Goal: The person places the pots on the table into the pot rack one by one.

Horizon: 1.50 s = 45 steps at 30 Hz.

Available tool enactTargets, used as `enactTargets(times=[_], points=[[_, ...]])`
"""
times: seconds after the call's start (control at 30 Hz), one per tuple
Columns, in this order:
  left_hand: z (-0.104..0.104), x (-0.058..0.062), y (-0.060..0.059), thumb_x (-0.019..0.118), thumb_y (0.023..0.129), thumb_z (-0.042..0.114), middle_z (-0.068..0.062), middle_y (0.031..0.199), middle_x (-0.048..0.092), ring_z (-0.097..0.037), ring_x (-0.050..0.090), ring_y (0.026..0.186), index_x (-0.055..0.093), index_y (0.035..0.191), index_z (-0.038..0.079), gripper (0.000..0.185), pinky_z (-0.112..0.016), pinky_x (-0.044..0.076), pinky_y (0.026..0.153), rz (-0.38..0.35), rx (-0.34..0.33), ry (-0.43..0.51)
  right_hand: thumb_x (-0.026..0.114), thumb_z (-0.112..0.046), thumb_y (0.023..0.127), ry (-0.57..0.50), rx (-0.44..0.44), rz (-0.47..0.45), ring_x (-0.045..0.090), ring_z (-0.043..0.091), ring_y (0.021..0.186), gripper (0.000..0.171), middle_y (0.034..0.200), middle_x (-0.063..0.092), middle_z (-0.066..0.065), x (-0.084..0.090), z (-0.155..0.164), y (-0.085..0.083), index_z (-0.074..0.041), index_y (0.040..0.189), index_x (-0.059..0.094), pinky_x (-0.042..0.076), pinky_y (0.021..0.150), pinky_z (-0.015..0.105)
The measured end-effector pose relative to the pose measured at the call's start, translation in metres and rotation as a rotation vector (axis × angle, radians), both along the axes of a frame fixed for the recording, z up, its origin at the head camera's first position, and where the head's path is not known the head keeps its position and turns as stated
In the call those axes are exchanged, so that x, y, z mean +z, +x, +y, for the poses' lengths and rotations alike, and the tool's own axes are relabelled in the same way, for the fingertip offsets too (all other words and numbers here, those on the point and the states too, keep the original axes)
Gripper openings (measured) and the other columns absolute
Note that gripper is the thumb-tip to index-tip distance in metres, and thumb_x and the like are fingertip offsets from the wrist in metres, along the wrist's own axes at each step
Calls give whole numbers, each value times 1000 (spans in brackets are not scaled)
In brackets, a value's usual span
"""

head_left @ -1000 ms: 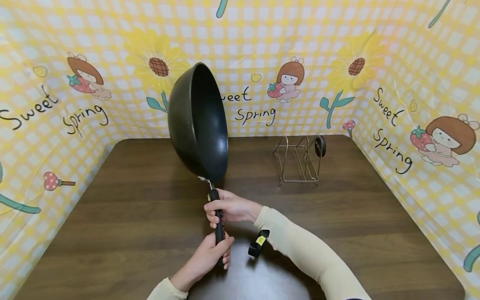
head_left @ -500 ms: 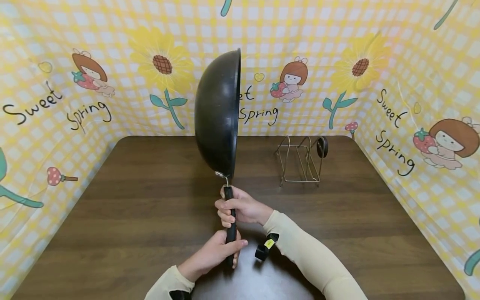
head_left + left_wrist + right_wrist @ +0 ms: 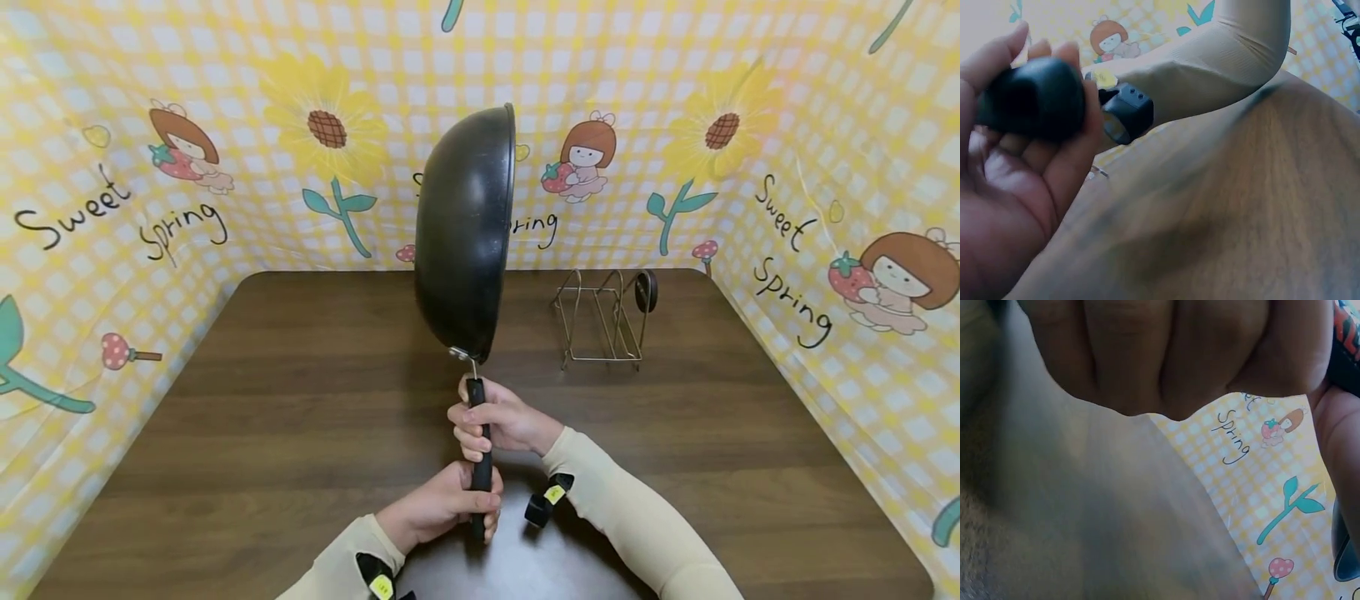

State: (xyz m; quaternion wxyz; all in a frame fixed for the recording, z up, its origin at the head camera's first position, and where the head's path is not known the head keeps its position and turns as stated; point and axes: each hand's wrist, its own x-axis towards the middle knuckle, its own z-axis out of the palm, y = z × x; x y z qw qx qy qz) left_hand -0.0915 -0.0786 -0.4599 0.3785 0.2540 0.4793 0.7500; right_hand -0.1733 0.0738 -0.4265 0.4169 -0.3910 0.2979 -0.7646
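Observation:
A black wok [image 3: 461, 225] is held upright above the table in the head view, its rounded outside toward me and its mouth turned to the right. My right hand [image 3: 510, 421] grips the upper part of its black handle [image 3: 478, 475], just below the metal joint. Lower down, my left hand [image 3: 442, 504] grips the handle near its end, the thumb lying across it. The handle's butt [image 3: 1038, 100] fills the palm side of the left wrist view. Curled fingers [image 3: 1172, 356] of the right hand cover the top of the right wrist view. The wok's inside is hidden.
A gold wire rack [image 3: 600, 325] stands toward the back right of the brown wooden table [image 3: 262, 400], with a small black disc [image 3: 646, 291] at its right end. Yellow checked cloth [image 3: 450, 50] walls in the back and sides.
The wok and both hands have shifted right. The wok has turned, so its dark inside, visible a second ago, is out of sight. Both hands keep their grip; the rack stays put.

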Motion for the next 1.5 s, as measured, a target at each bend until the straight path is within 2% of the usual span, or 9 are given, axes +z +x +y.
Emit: enactTargets(times=[0.17,0.3,0.47,0.67,0.9,1.13,1.37,1.5], points=[[2,0,-4,69,95,26,6,74,60,-10,62,68,52,95,11,23,-27,54,69,-9,-44,-29,44,-1,97,-2,-15,12,46,7,58,17,70,42,-2,1,7,0,-17,93,39,48,61,23],[6,1,-9,74,91,26,4,73,61,-11,64,66,54,91,10,25,-27,55,68,23,-54,-59,48,-3,98,-5,-15,15,46,7,57,17,70,41,-2,3,12,0,-17,94,38,48,61,24],[13,4,-15,79,87,32,5,71,63,-10,66,65,56,88,12,30,-26,55,68,58,-70,-53,49,-5,99,-12,-12,30,48,7,59,17,71,41,-3,8,19,-3,-16,94,38,49,62,23],[21,8,-25,79,87,30,5,70,63,-10,66,65,58,85,12,28,-28,56,68,70,-95,-50,48,-6,101,-33,-13,38,49,6,61,15,72,41,-2,14,25,-8,-16,95,40,49,63,22],[30,14,-32,74,89,18,3,69,64,-12,67,63,57,85,12,19,-28,56,65,70,-87,-61,48,-4,102,-90,-19,18,50,7,61,13,72,40,0,16,32,-12,-13,97,40,50,64,22],[43,14,-39,77,87,26,5,69,64,-13,67,63,56,86,12,25,-30,57,66,97,-95,-36,47,-5,103,-104,-33,44,51,7,61,11,72,37,1,22,42,-18,-12,99,39,51,65,22],[57,23,-43,64,90,8,2,67,63,-14,66,60,56,85,9,10,-29,56,63,92,-72,-43,44,-2,103,-139,-20,32,50,9,61,11,71,32,4,27,54,-24,-10,98,39,51,65,22],[64,25,-45,58,90,2,2,66,63,-15,65,59,54,86,8,9,-30,56,63,100,-73,-46,43,0,103,-140,-26,40,46,10,59,12,71,31,4,28,60,-26,-10,98,39,50,65,22]])
